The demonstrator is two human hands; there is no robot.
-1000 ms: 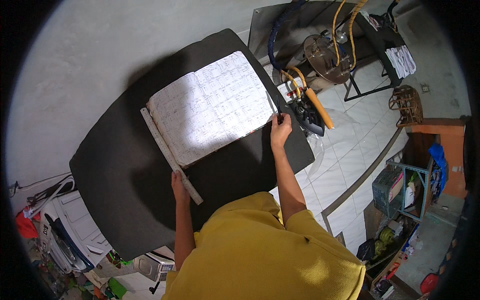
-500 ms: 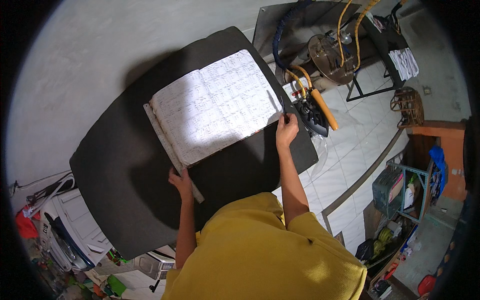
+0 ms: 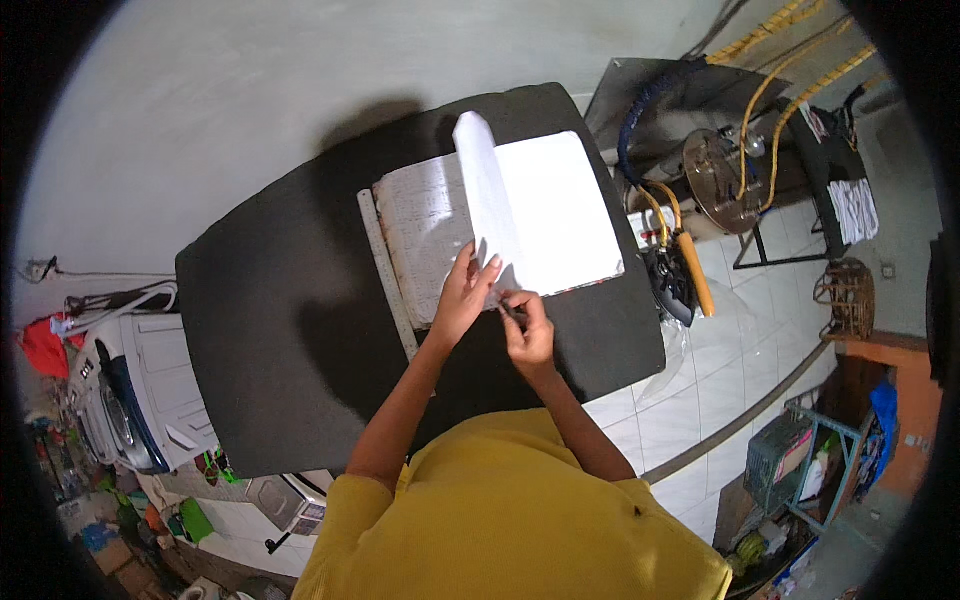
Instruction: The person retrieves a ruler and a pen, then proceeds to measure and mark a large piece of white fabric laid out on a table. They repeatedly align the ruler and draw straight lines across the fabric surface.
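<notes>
An open notebook lies on a dark padded table; handwriting fills its left side, and its right side looks blank. One page stands raised at the middle, partway through a turn. Against the lower part of this page is my left hand, fingers closed around its edge. Close beside it, at the notebook's near edge, my right hand is closed on a slim dark pen, mostly hidden by the fingers. A long pale ruler runs along the notebook's left edge.
Right of the table sits a dark iron beside an orange-yellow cylinder. Hoses hang above a round metal tank. Folded papers rest on a black stand. A white machine stands at the left.
My left hand has left the ruler's lower end and come to the page. The right hand has moved left from the notebook's right corner. A page has risen, uncovering a blank one.
</notes>
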